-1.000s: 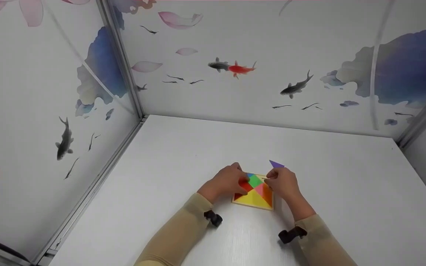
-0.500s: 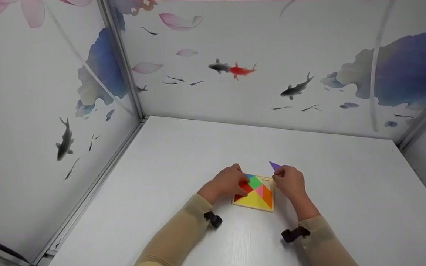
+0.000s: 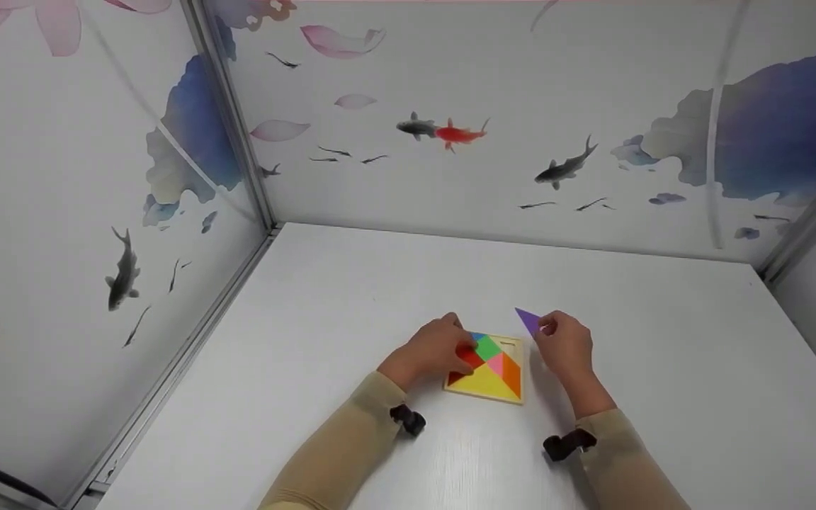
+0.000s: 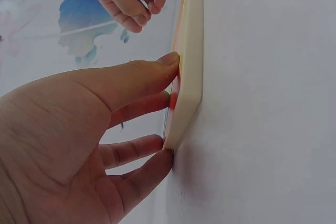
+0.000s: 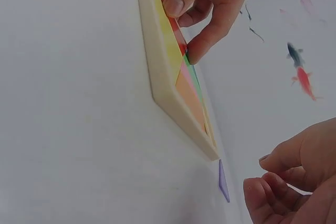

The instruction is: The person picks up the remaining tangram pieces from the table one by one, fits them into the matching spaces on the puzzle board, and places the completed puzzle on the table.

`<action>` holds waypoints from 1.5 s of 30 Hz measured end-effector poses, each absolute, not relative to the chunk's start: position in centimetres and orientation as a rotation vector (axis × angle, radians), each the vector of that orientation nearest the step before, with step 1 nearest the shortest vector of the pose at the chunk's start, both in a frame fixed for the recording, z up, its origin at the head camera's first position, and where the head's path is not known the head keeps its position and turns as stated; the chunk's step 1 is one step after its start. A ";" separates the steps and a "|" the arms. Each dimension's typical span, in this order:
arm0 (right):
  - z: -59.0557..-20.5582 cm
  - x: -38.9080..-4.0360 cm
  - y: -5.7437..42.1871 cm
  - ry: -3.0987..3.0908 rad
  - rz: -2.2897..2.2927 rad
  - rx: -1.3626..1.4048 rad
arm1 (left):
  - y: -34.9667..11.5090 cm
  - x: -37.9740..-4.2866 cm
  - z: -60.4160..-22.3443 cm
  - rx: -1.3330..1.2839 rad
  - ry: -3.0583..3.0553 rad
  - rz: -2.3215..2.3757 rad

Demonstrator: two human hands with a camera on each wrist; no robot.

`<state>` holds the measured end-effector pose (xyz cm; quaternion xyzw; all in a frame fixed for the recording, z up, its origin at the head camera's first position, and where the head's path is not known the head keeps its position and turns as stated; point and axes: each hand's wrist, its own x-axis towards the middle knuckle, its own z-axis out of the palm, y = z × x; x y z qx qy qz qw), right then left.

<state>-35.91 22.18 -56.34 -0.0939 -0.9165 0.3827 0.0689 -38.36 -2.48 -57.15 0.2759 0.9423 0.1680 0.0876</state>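
A square tangram tray (image 3: 484, 400) lies on the table, filled with coloured pieces except for a bare recess (image 3: 511, 346) at its far right corner. My left hand (image 3: 434, 352) rests at the tray's left side, thumb and fingertips touching the red piece (image 3: 474, 359) and the tray edge. Beyond the far right corner lies a purple triangle (image 3: 527, 320) on the table. My right hand (image 3: 565, 347) is beside it, fingers loosely curled. In the right wrist view, its fingertips (image 5: 255, 187) stand apart from the triangle (image 5: 223, 182) and hold nothing visible.
Inside the tray are yellow (image 3: 482, 383), orange (image 3: 512, 374), pink (image 3: 496, 363), green (image 3: 487, 348) and blue (image 3: 477, 336) pieces. White walls with painted fish enclose the table (image 3: 351, 283) at the back and sides. Black cameras (image 3: 569, 445) sit on both wrists.
My right hand has moved right, from over the tray's far right corner to beside the purple triangle, uncovering the recess. My left hand has stayed in place.
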 end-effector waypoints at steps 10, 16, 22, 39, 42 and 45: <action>-57.4 -36.5 22.5 -2.872 1.127 -0.145 | -2.4 -38.2 -57.2 0.794 2.801 0.497; -58.0 -36.8 22.9 -2.950 1.046 -0.033 | -2.4 -38.0 -57.2 0.781 2.799 0.521; -58.4 -37.0 23.5 -3.051 0.997 0.147 | -2.4 -37.8 -56.9 0.780 2.801 0.530; -57.7 -36.9 23.7 -3.006 0.873 0.109 | -2.6 -38.1 -57.1 0.784 2.816 0.529; -57.6 -36.9 23.8 -3.026 0.891 0.037 | -2.5 -38.0 -57.0 0.786 2.817 0.514; -57.7 -36.9 23.9 -3.053 0.886 0.011 | -2.6 -38.0 -56.9 0.781 2.812 0.517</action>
